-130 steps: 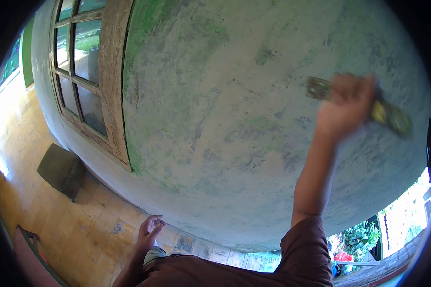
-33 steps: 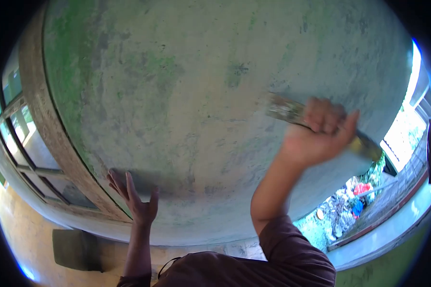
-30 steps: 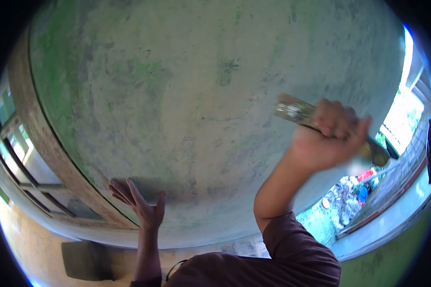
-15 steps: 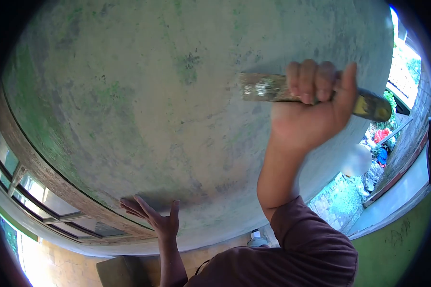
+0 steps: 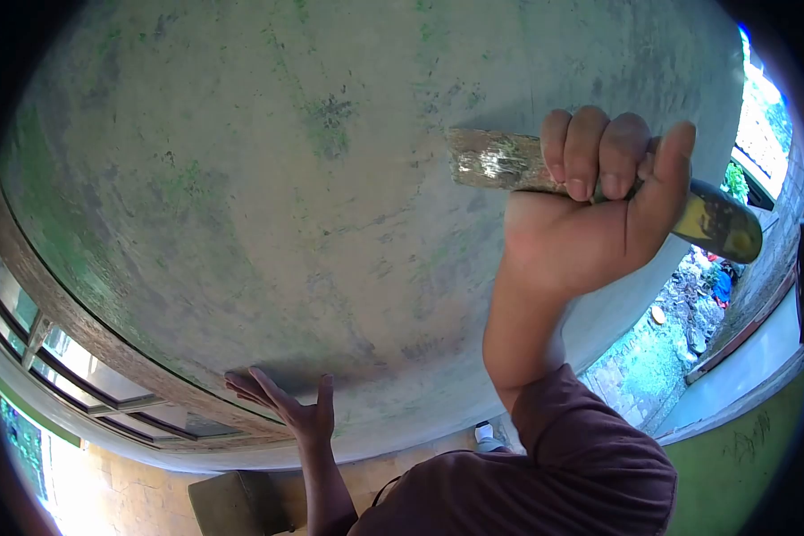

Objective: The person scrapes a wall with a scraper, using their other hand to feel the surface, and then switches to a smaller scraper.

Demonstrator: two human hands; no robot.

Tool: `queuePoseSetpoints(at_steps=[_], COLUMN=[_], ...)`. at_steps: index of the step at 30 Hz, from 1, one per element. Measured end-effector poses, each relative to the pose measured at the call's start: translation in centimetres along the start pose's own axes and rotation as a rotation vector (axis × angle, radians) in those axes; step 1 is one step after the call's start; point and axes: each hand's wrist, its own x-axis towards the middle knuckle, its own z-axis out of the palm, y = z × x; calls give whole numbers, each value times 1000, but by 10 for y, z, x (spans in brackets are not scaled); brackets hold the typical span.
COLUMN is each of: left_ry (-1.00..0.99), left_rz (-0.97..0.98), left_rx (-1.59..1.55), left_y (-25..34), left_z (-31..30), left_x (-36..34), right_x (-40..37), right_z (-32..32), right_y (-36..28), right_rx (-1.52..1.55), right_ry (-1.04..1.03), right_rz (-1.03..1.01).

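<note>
My right hand [image 5: 598, 205] is wrapped round a scraper [image 5: 500, 161] with a worn, paint-smeared metal blade. Its dark and yellow handle [image 5: 719, 221] sticks out past my thumb to the right. The blade's flat end lies right at the surface of a wall [image 5: 330, 223], which has faded grey-white paint with green and dark patches. Lower left, my left hand [image 5: 290, 406] rests against the wall with thumb and fingers spread, holding nothing, close to the wooden window frame.
A wooden window frame [image 5: 107, 344] with glass panes runs along the left. Below stands a dark box-like piece of furniture [image 5: 232, 502] on the tiled floor [image 5: 143, 491]. Rubble and coloured scraps [image 5: 710, 299] lie outside at right, above a green wall [image 5: 732, 456].
The scraper's handle has swung outward to the right and slightly down, with my right hand shifting a little right. My left hand stays in place on the wall.
</note>
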Motion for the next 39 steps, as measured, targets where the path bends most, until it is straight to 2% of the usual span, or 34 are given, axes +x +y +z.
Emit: queuePoseSetpoints(at_steps=[1, 5, 7, 9, 10, 13, 15, 17, 21, 22, 26, 32, 34, 35, 37, 39], left_ry=[-1, -1, 0, -9, -10, -14, -12, -21, -13, -8, -17, -6, -4, -3, -13, -10], left_rz=[-1, -3, 2, -9, -20, -19, -12, -6, 6, 19, 20, 26, 22, 22, -2, 5], left_rx=[-14, -11, -24, -30, -37, -35, -37, -36, -30, -31, -24, 17, -6, -6, -3, 0], left_y=[0, -1, -3, -3, -3, -6, -6, -5, -6, -7, -7, -10, -10, -10, -10, -9], left_z=[0, -1, -1, -2, -1, -1, 0, -2, -2, -1, -2, 0, 1, 1, 0, 1], left_x=[-1, 0, -2, -3, -3, -3, -2, -4, -3, -2, -4, -4, -5, -5, -6, -5], right_x=[0, 2, 0, 0, 2, 2, 1, 0, 0, -3, -3, 1, 0, 1, 1, -2], right_z=[1, -1, 0, 1, 3, 7, 4, 6, 7, 9, 10, 9, 15, 13, 5, 3], right_y=[7, -19, -8, 13, 11, -13, -8, 13, -8, -13, 9, -2, 9, 7, -3, -1], right_rx=[-72, 103, 87, -66, -35, 62, 24, -123, -32, -76, -175, -23, -158, -158, 3, 12], right_ry=[23, -30, -15, -7, 4, -23, -34, 38, -61, -50, 23, -42, 95, 95, 17, 31], right_rz=[28, -27, -35, 54, 65, -18, -54, 28, -18, -78, -59, -61, -32, -33, 13, 43])
